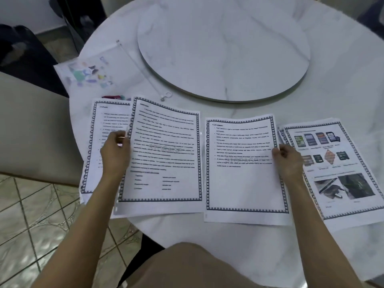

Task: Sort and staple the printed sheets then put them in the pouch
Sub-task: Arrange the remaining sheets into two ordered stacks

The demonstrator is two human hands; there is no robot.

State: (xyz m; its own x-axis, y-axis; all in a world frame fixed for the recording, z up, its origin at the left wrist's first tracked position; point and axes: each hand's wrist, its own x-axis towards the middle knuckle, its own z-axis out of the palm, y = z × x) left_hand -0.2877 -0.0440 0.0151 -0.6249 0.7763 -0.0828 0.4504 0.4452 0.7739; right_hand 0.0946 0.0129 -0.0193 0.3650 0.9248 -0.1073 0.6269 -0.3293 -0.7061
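Several printed sheets with dark patterned borders lie along the near edge of the round white marble table (332, 90). My left hand (115, 151) pinches the left edge of a text sheet (164, 154), whose top curls up off the table. My right hand (287, 157) grips the right edge of the "Flash Memory" sheet (243, 173). A further text sheet (97, 142) lies at the far left, partly under the lifted one. A stack with colour pictures (340, 163) lies at the far right. The clear zip pouch (89, 73) with colourful prints rests at the back left.
A raised marble turntable (224, 48) fills the table's middle. Something pink and teal (114, 97) peeks out behind the left sheets; I cannot tell what it is. A grey chair back (31, 121) stands to the left, over tiled floor (41, 225).
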